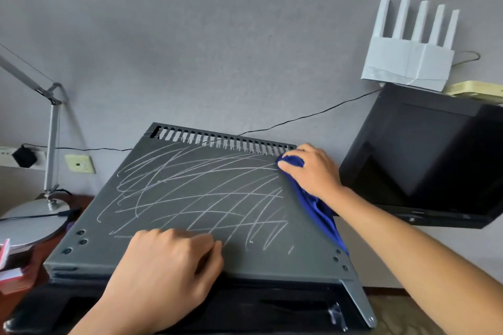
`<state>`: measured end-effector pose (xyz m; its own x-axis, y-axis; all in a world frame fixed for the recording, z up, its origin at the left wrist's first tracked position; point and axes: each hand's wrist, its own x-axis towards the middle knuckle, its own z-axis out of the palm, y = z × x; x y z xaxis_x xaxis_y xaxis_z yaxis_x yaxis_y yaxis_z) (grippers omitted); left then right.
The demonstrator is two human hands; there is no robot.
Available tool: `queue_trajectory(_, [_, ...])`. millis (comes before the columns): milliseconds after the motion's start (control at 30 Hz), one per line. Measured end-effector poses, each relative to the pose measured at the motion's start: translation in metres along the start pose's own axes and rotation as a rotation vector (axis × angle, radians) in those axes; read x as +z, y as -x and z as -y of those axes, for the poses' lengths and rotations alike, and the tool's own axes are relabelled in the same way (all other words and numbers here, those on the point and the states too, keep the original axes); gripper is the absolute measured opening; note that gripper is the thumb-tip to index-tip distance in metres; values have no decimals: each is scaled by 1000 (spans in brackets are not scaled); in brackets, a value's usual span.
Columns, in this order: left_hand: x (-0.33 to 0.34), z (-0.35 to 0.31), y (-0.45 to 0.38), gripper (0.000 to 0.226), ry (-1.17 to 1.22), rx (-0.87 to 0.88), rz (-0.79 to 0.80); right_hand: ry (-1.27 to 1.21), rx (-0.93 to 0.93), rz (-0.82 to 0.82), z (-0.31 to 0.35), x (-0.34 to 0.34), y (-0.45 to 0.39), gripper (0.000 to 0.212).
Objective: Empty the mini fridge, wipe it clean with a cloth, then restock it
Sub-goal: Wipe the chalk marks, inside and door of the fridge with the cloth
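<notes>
I look down on the dark grey top panel of the mini fridge (190,193), which is covered with white chalk-like scribbles and has a row of vent slots along its far edge. My right hand (310,168) presses a blue cloth (315,207) against the panel's far right corner; the cloth trails down along the right edge. My left hand (168,266) rests palm down on the front edge of the panel, fingers curled, holding nothing. The fridge's inside is hidden from here.
A silver desk lamp (51,144) stands on a round base at the left, beside small red-and-white boxes (11,272). A black monitor (424,155) sits to the right, with a white router (408,54) mounted on the grey wall above it. A thin cable (299,117) runs along the wall.
</notes>
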<state>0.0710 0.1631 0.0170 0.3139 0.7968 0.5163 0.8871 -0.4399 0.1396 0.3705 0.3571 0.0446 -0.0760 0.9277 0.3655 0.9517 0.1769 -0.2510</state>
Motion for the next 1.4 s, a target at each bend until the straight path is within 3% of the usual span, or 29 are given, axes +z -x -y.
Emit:
queue_trajectory(200, [-4,-1,-1,43,1,-16,-8,28,54,4,-10,28,-93,41])
queue_trajectory(400, [-3,-2,0,41,-29,-43,-1,56,67,13,-9,34,-101,41])
queue_trajectory(667, [0,0,0,42,-85,-27,-37,50,47,-54,9,10,-26,42])
queue_trajectory(900, [-3,-1,0,41,-88,-9,-39,19,-42,-70,44,-34,110,35])
queue_trajectory(1067, [-5,-3,3,40,-102,-8,3,-67,-89,-127,64,-49,189,43])
queue_trajectory(1400, [-7,-6,2,36,-98,-4,1,-40,-134,-149,59,-39,168,41])
